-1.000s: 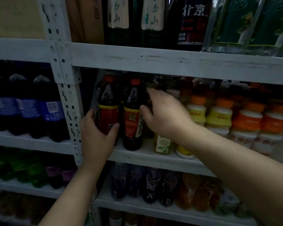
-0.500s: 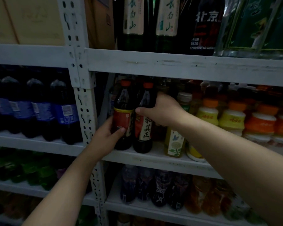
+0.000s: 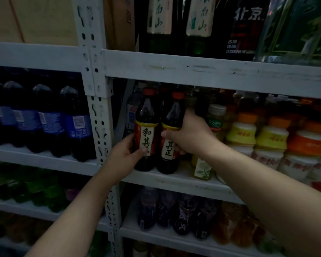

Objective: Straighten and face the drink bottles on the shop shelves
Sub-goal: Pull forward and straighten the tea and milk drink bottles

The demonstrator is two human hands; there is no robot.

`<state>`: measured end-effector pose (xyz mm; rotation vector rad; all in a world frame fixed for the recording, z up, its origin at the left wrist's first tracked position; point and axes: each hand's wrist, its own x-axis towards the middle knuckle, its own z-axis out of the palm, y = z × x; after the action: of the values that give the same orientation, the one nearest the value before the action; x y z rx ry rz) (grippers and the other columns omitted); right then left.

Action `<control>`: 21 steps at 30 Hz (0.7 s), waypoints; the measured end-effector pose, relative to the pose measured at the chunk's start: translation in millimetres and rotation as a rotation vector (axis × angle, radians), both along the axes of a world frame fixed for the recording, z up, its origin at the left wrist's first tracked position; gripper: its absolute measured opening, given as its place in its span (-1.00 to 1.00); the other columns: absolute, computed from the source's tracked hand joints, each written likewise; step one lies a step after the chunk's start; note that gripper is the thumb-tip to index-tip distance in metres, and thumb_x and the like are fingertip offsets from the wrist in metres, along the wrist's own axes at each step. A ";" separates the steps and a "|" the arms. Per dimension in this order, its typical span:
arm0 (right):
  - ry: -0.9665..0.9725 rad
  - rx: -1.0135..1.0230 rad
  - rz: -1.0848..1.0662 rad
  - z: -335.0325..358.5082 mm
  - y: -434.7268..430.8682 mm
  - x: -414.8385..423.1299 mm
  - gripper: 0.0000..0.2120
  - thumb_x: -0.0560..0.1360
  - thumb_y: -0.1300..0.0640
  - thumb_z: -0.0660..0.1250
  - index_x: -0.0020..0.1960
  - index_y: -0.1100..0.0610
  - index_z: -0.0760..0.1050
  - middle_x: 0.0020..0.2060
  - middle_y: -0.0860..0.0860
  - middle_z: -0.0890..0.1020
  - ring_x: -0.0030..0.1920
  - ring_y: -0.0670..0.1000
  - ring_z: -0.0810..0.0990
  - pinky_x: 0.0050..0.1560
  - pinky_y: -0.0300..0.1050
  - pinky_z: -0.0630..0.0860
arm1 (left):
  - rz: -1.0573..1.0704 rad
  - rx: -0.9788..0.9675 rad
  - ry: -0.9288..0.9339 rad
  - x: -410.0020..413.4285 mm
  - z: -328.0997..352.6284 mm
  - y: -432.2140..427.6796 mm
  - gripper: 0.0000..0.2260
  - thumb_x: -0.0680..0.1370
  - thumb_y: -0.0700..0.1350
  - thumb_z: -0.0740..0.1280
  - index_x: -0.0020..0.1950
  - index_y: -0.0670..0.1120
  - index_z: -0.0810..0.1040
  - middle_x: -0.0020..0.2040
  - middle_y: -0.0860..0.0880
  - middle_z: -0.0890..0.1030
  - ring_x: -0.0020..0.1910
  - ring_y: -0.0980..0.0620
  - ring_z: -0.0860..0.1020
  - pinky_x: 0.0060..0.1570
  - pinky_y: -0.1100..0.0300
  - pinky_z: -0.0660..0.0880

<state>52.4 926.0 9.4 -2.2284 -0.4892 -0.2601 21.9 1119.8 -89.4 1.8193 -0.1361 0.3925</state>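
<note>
While hands (image 3: 122,154) (image 3: 191,138) grip them, dark red-capped bottles (image 3: 146,115) (image 3: 174,115) stand — labels (image 3: 146,135) forward.

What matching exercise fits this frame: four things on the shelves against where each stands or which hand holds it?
Things
1. left red-capped dark bottle
2. right red-capped dark bottle
3. blue-labelled cola bottles
4. orange-capped bottles

Places or states
A. bay left of the white post
B. gripped by the right hand
C. same shelf, right of both hands
D. gripped by the left hand

Pairs: 1-D, 2-B, 3-A, 4-C
</note>
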 end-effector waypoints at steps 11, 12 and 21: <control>-0.032 -0.042 0.034 7.9 -8.3 -3.4 -0.51 0.32 0.04 0.53 0.15 -0.14 0.39 -0.05 -0.13 0.58 -0.14 -0.05 0.64 -0.32 -0.09 0.64 | 0.170 0.156 -0.139 -3.8 -4.8 -13.8 -0.70 0.39 0.13 0.47 0.03 0.38 0.47 0.04 0.19 0.62 -0.04 0.32 0.58 -0.05 0.29 0.54; -0.031 -0.046 0.030 8.5 -8.9 -3.4 -0.53 0.32 0.04 0.53 0.14 -0.14 0.40 -0.06 -0.14 0.58 -0.16 -0.06 0.64 -0.34 -0.10 0.64 | 0.170 0.153 -0.141 -3.4 -5.5 -15.2 -0.70 0.39 0.12 0.47 0.04 0.37 0.47 0.05 0.18 0.62 -0.03 0.31 0.58 -0.05 0.28 0.54; -0.154 -0.070 -0.097 -5.0 -18.2 -13.6 -0.36 0.33 0.01 0.52 0.31 0.02 0.31 0.13 -0.03 0.56 0.05 0.01 0.59 -0.06 -0.13 0.58 | 0.264 0.233 -0.132 -10.2 -14.3 -26.8 -0.57 0.42 0.06 0.48 0.24 0.12 0.46 0.12 0.19 0.56 0.09 0.26 0.52 0.11 0.18 0.50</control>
<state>38.8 907.8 4.4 -2.3147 -0.4796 -0.4741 11.7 1093.0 -103.7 2.0480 -0.0336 0.7081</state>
